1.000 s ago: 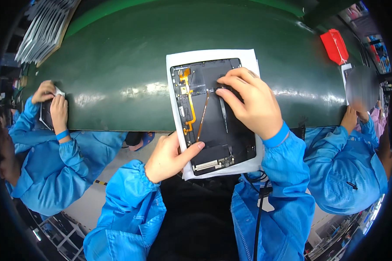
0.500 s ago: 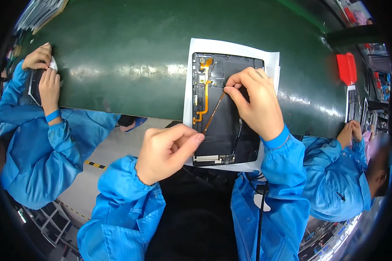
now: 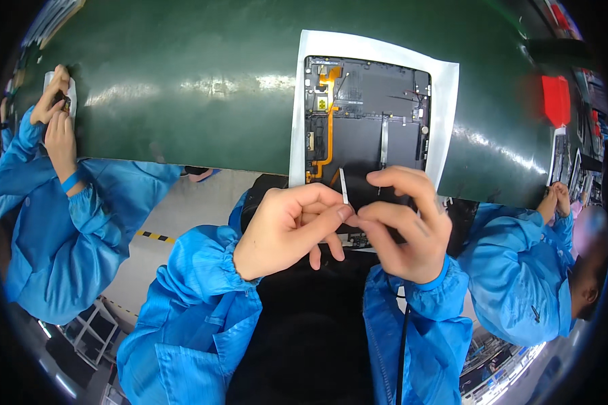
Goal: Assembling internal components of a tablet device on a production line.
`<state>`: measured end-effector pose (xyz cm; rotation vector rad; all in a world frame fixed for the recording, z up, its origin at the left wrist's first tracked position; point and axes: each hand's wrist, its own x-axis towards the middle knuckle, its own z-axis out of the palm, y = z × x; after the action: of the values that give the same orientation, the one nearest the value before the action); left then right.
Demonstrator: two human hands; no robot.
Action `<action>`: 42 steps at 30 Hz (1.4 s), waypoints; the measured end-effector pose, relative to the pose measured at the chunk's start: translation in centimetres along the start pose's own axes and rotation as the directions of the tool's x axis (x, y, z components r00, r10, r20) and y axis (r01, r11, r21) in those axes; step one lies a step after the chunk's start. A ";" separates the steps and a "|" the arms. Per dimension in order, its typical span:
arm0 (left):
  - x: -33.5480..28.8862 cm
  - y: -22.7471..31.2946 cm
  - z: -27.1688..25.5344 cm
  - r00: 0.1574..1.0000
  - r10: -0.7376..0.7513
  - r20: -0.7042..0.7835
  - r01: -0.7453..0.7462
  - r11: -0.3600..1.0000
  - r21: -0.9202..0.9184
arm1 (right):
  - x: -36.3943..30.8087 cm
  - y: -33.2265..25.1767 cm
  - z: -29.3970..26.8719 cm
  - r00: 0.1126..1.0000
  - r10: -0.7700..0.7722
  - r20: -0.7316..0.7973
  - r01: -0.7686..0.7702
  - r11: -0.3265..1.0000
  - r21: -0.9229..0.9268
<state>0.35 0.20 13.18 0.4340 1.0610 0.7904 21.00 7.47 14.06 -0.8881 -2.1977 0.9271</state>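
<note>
A tablet's open back housing [image 3: 365, 142], black inside, lies on a white sheet [image 3: 446, 101]. An orange flex cable [image 3: 330, 128] runs down its left side, and a dark-and-silver strip [image 3: 384, 142] stands farther right. Over the housing's lower part, my left hand [image 3: 287, 226] pinches a thin flex strip [image 3: 344, 185], whose pale face shows above the fingers. My right hand [image 3: 409, 226] meets it at the strip's lower end, thumb and a finger pressed together with the index raised; what they pinch is hidden. Both hands cover the housing's lower edge.
The green table [image 3: 182, 88] spans the back. On the left, a person in blue [image 3: 67, 229] handles a small device. To the right sit another person in blue [image 3: 513, 270] and a red bin-like object [image 3: 555, 101]. Papers [image 3: 51, 20] are stacked at far left.
My right hand has come down from the housing's middle to my left hand, which has moved right. The strip, stretched between both hands before, now points upward from my fingers. The housing appears higher in view.
</note>
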 end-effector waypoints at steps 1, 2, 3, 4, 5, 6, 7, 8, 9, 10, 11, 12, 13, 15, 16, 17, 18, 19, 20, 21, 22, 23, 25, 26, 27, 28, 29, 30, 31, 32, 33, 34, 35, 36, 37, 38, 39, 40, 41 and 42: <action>-0.1 -0.1 0.0 1.000 0.025 -0.010 -0.025 0.999 0.031 | 0.0 0.3 0.1 1.000 -0.020 0.011 0.020 1.000 -0.007; -0.2 -0.2 0.0 0.999 0.051 -0.018 -0.049 0.997 0.063 | 0.1 0.7 0.3 0.999 -0.040 0.021 0.041 0.999 -0.014; -0.2 -0.3 0.1 0.997 0.079 -0.022 -0.077 0.993 0.090 | 0.3 1.0 0.3 0.998 -0.061 0.035 0.062 0.998 -0.027; -0.2 -0.4 0.1 0.994 0.109 -0.024 -0.106 0.987 0.122 | 0.5 1.2 0.5 0.995 -0.098 0.030 0.099 0.995 -0.029; -0.2 -0.6 0.0 0.990 0.140 -0.024 -0.134 0.979 0.153 | 0.5 1.3 0.5 0.994 -0.101 0.037 0.103 0.994 -0.039; -0.2 -0.7 -0.1 0.985 0.172 -0.030 -0.164 0.969 0.183 | 0.5 1.5 0.5 0.993 -0.109 0.048 0.111 0.993 -0.044; -0.2 -0.7 -0.1 0.980 0.199 -0.032 -0.187 0.958 0.218 | 0.6 1.6 0.5 0.991 -0.117 0.059 0.120 0.992 -0.049; -0.2 -0.7 0.0 0.974 0.225 -0.032 -0.210 0.944 0.254 | 0.5 1.6 0.5 0.990 -0.133 0.054 0.137 0.987 -0.081; -0.1 -0.8 -0.1 0.967 0.253 -0.034 -0.233 0.928 0.290 | 0.5 1.6 0.6 0.987 -0.153 0.049 0.157 0.981 -0.112; -0.1 -0.8 -0.1 0.960 0.278 -0.035 -0.251 0.910 0.329 | 0.5 1.7 0.7 0.984 -0.172 0.044 0.177 0.974 -0.144; 0.0 -0.9 -0.2 0.953 0.302 -0.034 -0.269 0.890 0.369 | 0.5 1.8 0.9 0.986 -0.160 0.040 0.163 0.978 -0.127; 0.0 -1.0 -0.2 0.945 0.325 -0.029 -0.286 0.868 0.406 | 0.5 1.8 1.0 0.989 -0.145 0.035 0.148 0.982 -0.115; 0.0 -1.1 -0.1 0.929 0.368 -0.039 -0.313 0.837 0.449 | 0.5 1.8 1.1 0.991 -0.130 0.030 0.132 0.986 -0.103; 0.1 -1.5 -0.1 0.890 0.453 -0.052 -0.359 0.766 0.533 | 0.4 1.9 1.2 0.994 -0.106 0.027 0.107 0.993 -0.052; 0.1 -1.6 -0.1 0.880 0.472 -0.043 -0.373 0.745 0.552 | 0.5 1.9 1.3 0.995 -0.095 0.027 0.096 0.995 -0.028; 0.2 -1.6 -0.3 0.871 0.491 -0.033 -0.387 0.724 0.571 | 0.5 1.8 1.3 0.997 -0.070 0.031 0.070 0.998 0.008; 0.3 -1.7 -0.4 0.862 0.507 -0.023 -0.398 0.703 0.589 | 0.6 1.8 1.3 0.998 -0.044 0.036 0.042 0.998 0.044; 0.4 -1.8 -0.4 0.853 0.521 -0.024 -0.406 0.693 0.596 | 0.6 1.9 1.4 0.999 -0.017 0.042 0.014 0.997 0.081; 0.6 -1.9 -0.5 0.845 0.535 -0.024 -0.414 0.682 0.602 | 0.7 1.9 1.5 0.999 -0.015 0.035 0.012 0.997 0.074; 0.6 -2.0 -0.4 0.835 0.549 -0.026 -0.422 0.671 0.609 | 0.7 1.9 1.7 0.999 -0.014 0.029 0.012 0.998 0.068; 0.7 -2.0 -0.5 0.826 0.563 -0.015 -0.432 0.651 0.624 | 0.7 1.9 1.8 1.000 -0.013 0.022 0.012 0.998 0.062; 0.8 -1.9 -0.5 0.817 0.577 -0.003 -0.443 0.630 0.638 | 0.7 2.0 1.8 1.000 -0.007 0.029 0.005 0.998 0.058; 0.9 -1.9 -0.6 0.803 0.596 0.022 -0.458 0.593 0.662 | 0.9 1.9 1.7 0.999 0.010 0.038 -0.012 0.999 0.047; 1.0 -1.9 -0.6 0.798 0.601 0.034 -0.464 0.578 0.672 | 1.0 1.7 1.6 0.996 0.066 0.052 -0.069 0.996 0.061; 1.1 -1.8 -0.7 0.794 0.605 0.050 -0.472 0.563 0.679 | 1.2 1.5 1.7 0.990 0.124 0.066 -0.128 0.989 0.072; 1.1 -1.7 -0.8 0.817 0.575 0.040 -0.449 0.593 0.669 | 1.3 1.3 1.7 0.980 0.182 0.079 -0.188 0.979 0.082; 1.0 -1.6 -0.9 0.839 0.543 0.031 -0.426 0.621 0.658 | 1.4 1.4 1.6 0.983 0.184 0.022 -0.185 0.982 0.036; 0.8 -1.5 -1.1 0.860 0.509 0.018 -0.399 0.651 0.646 | 1.7 1.6 1.6 0.982 0.184 -0.030 -0.185 0.983 -0.010; 0.6 -1.4 -1.3 0.881 0.473 0.005 -0.376 0.693 0.615 | 1.7 2.1 1.3 0.980 0.170 -0.100 -0.176 0.983 -0.052; 0.5 -1.3 -1.5 0.900 0.435 -0.005 -0.351 0.734 0.581 | 1.7 2.8 1.1 0.973 0.156 -0.173 -0.174 0.980 -0.094; 0.3 -1.4 -1.6 0.916 0.400 -0.027 -0.322 0.775 0.544 | 1.9 2.9 -0.2 0.965 0.152 -0.212 -0.190 0.966 -0.174; 0.1 -1.3 -1.6 0.915 0.402 -0.039 -0.321 0.783 0.533 | 1.3 3.3 -1.6 0.940 0.221 -0.258 -0.257 0.959 -0.115; 0.1 -1.0 -1.9 0.914 0.403 -0.043 -0.324 0.790 0.521 | 0.2 3.4 -3.4 0.906 0.287 -0.312 -0.332 0.938 -0.100; 0.2 -0.8 -2.2 0.912 0.407 -0.053 -0.326 0.795 0.511 | -1.0 3.0 -5.3 0.893 0.316 -0.322 -0.371 0.920 -0.127; 0.3 -0.6 -2.5 0.915 0.401 -0.037 -0.327 0.794 0.512 | -2.2 2.3 -7.3 0.876 0.372 -0.308 -0.446 0.868 -0.219; 0.4 -0.1 -2.8 0.920 0.391 -0.012 -0.329 0.792 0.514 | -3.5 1.2 -9.2 0.804 0.529 -0.272 -0.593 0.748 -0.299; -0.1 0.0 -2.0 0.920 0.391 -0.002 -0.331 0.782 0.527 | -5.5 0.9 -11.2 0.683 0.701 -0.206 -0.720 0.597 -0.353; -0.2 0.3 -2.0 0.906 0.423 0.010 -0.360 0.758 0.544 | -6.6 1.3 -12.0 0.668 0.733 -0.125 -0.703 0.566 -0.431; -0.3 0.5 -2.0 0.890 0.455 0.022 -0.387 0.732 0.560 | -7.4 1.8 -12.4 0.643 0.764 -0.047 -0.674 0.536 -0.508; 0.2 1.2 -2.0 0.880 0.469 0.076 -0.426 0.709 0.562 | -7.6 0.9 -12.2 0.658 0.753 0.034 -0.646 0.587 -0.488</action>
<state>-1.78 1.00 12.97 1.2240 1.2769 0.9149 34.68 6.90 18.59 -2.0968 -2.3030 0.9082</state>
